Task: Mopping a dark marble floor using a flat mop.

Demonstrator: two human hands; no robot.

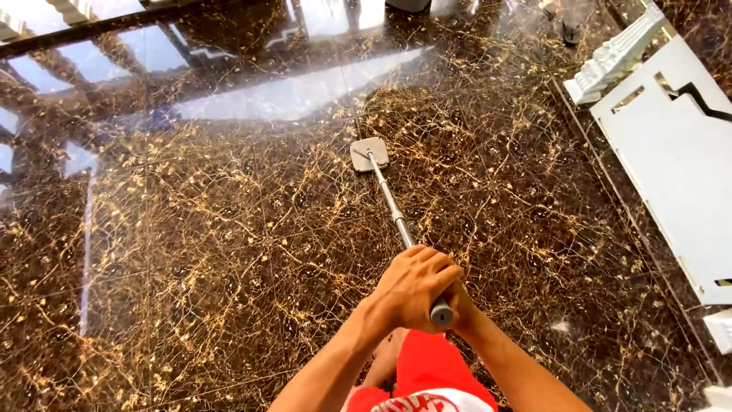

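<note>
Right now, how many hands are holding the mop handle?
2: the left hand wraps the top of the mop handle; the right hand grips behind it, mostly hidden.

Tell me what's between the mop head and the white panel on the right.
In the head view, only bare glossy brown marble floor lies between the mop head and the white panel; nothing stands on that stretch.

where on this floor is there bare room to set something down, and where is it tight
The glossy dark marble floor is bare left of the mop pole and beyond the flat mop head. A narrower free strip runs between pole and white panel. Tight spots: by that panel and the white moulding, and under both hands, left, right, gripping the pole.
</note>
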